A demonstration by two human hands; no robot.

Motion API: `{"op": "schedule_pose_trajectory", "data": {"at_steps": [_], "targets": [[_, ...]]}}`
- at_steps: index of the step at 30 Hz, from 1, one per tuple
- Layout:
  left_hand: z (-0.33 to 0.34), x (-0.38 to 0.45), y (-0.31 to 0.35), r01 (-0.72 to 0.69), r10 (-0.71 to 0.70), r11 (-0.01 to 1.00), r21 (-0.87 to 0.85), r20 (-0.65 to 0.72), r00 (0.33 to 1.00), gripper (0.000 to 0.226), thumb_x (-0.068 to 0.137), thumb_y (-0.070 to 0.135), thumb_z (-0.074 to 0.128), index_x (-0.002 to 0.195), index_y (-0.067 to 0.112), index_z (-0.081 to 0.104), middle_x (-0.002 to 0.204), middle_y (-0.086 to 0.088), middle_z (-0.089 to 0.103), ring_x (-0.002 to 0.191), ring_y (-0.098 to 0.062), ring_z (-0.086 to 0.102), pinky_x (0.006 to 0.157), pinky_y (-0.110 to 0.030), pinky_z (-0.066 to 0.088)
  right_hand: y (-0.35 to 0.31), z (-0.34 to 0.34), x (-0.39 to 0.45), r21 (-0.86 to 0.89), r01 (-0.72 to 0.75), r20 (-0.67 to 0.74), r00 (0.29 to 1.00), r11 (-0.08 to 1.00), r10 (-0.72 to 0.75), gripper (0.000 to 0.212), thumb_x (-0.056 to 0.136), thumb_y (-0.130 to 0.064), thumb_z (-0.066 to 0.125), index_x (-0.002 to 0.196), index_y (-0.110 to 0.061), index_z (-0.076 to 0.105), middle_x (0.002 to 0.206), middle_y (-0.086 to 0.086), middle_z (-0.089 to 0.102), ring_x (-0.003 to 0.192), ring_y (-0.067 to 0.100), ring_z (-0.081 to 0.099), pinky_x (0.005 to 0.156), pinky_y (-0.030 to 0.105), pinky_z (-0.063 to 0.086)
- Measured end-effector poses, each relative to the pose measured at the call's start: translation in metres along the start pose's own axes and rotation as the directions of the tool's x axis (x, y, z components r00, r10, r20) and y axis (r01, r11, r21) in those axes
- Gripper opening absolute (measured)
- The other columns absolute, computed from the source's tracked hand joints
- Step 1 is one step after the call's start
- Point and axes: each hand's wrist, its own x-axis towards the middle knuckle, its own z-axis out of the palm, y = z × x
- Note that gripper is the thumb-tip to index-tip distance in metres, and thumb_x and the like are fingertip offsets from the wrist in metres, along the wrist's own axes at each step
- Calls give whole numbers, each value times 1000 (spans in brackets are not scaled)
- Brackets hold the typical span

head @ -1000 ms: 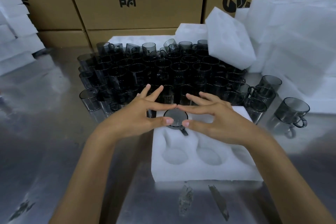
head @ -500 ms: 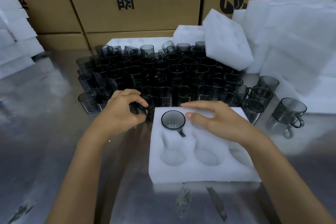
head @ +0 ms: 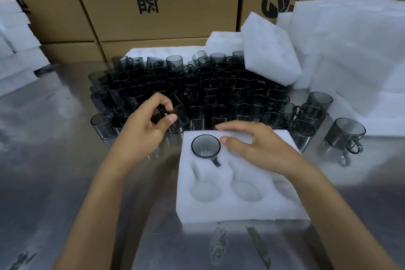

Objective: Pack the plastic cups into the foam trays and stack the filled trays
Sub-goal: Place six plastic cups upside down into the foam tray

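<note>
A white foam tray [head: 238, 208] lies on the shiny metal table [head: 54, 182] in front of the person. One smoky grey cup [head: 205, 146] sits in the tray's far-left pocket, mouth up, its handle pointing toward the person; the two near pockets that show are unfilled. The right hand [head: 260, 147] rests flat on the far part of the tray just beside that cup, fingers straight and slightly spread, holding nothing. The left hand [head: 146, 131] is left of the tray at the near edge of the crowd of cups [head: 219, 90], its thumb and curled fingers pinching a second cup [head: 176, 114] by its handle side (the handle itself is mostly hidden by the fingers). More foam trays [head: 350, 50] are heaped at the right, and cardboard boxes [head: 153, 0] stand behind.
</note>
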Motion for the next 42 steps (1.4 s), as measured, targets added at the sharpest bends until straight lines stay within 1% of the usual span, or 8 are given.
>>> {"op": "schedule_pose_trajectory", "data": {"at_steps": [6, 12, 18, 22, 26, 32, 36, 42], "targets": [[28, -8, 35, -103, 74, 974, -202, -145, 987, 29, 85, 22, 77, 98, 37, 56, 104, 18, 62, 91, -7, 61, 73, -18, 48, -14, 2, -4, 141, 167, -182, 973, 976, -140, 49, 89, -23, 74, 133, -40, 58, 124, -27, 63, 121, -4, 54, 102, 22, 41], [55, -17, 55, -175, 137, 960, -217, -180, 974, 66, 74, 28, 86, 131, 34, 53, 118, 13, 53, 105, -12, 58, 88, -27, 53, -17, 4, -4, 142, 268, -301, 929, 953, -217, 53, 86, -18, 77, 133, -28, 57, 121, -19, 66, 115, 5, 61, 100, 34, 49], [58, -19, 61, -172, 157, 893, -415, -69, 985, 48, 96, 3, 55, 141, 20, 53, 127, 1, 52, 112, -13, 58, 97, -28, 51, -12, -2, -2, 179, 329, -379, 893, 927, -243, 64, 84, 10, 65, 138, -22, 53, 131, -13, 62, 125, 10, 58, 106, 37, 48], [58, -17, 58, -194, 192, 908, -372, -42, 980, 64, 94, -16, 49, 143, 25, 46, 120, 3, 48, 96, -10, 59, 93, -21, 49, -14, -2, -2, 230, 344, -333, 907, 910, -259, 67, 85, 16, 63, 139, -19, 45, 140, -10, 57, 132, 11, 53, 108, 42, 46], [62, -16, 54, -187, 183, 927, -325, -42, 982, 57, 87, 2, 72, 137, 24, 56, 112, 6, 49, 94, -12, 60, 86, -23, 52, -16, -5, -4, 352, 315, -251, 939, 881, -236, 61, 86, 17, 64, 134, -13, 42, 135, 0, 60, 116, 16, 63, 104, 44, 50], [64, -19, 55, -99, 104, 972, -213, 15, 994, 50, 72, 40, 86, 114, 42, 59, 113, 23, 61, 101, -3, 62, 85, -22, 53, -10, -36, -13, 431, 161, -83, 987, 888, -138, 47, 82, 16, 67, 120, -11, 64, 114, 1, 73, 109, 14, 67, 95, 26, 51], [71, -22, 56, -98, 114, 989, -115, 144, 983, 80, 71, 36, 87, 140, 40, 48, 110, 17, 59, 102, -2, 59, 91, -19, 48, -4, -42, -15, 407, 95, -6, 995, 909, -101, 50, 84, 18, 56, 120, -14, 70, 114, 1, 74, 109, 16, 68, 90, 25, 54], [71, -23, 54, -105, 107, 994, -23, 188, 976, 72, 73, 42, 83, 139, 34, 54, 111, 19, 57, 107, 4, 54, 91, -7, 38, 0, -47, -15, 412, 27, 42, 998, 911, -48, 36, 80, -4, 60, 113, -13, 74, 111, 4, 75, 111, 16, 66, 98, 26, 51]]}}
